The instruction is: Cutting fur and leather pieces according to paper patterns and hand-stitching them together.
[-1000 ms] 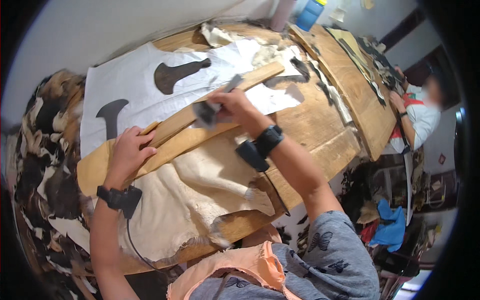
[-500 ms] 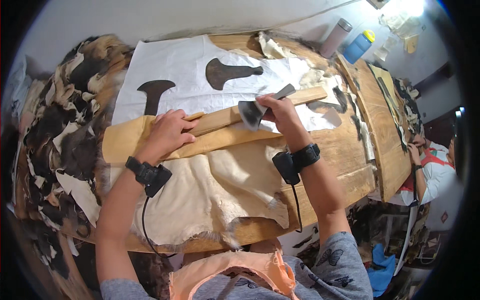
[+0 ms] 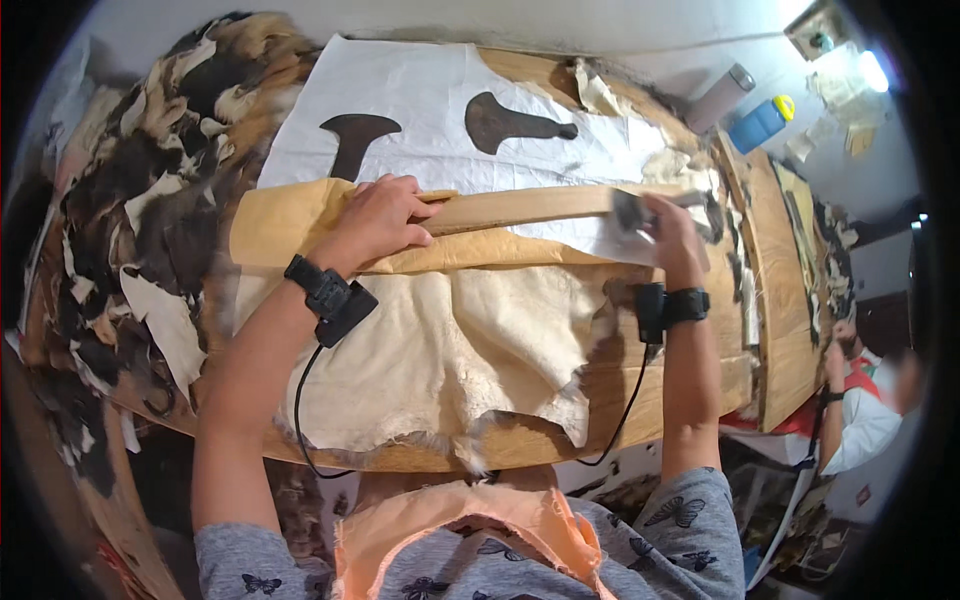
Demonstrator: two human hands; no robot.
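Wooden straightedge (image 3: 530, 208) lying left-right across pale hide (image 3: 450, 340) on counter (image 3: 640, 400), left hand (image 3: 375, 220) fingers pressed flat on it, right hand (image 3: 672, 235) fingers pinching dark tool (image 3: 632, 210) at its right end.

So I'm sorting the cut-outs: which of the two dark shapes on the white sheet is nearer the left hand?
The dark shape with the broad top, on the sheet's left, just above the left hand. The other dark shape lies further right.

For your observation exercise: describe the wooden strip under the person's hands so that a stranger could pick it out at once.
On the wooden workbench, a pale hide lies before a white sheet. The long wooden strip runs between left hand and right hand; it alone is straight and rigid.
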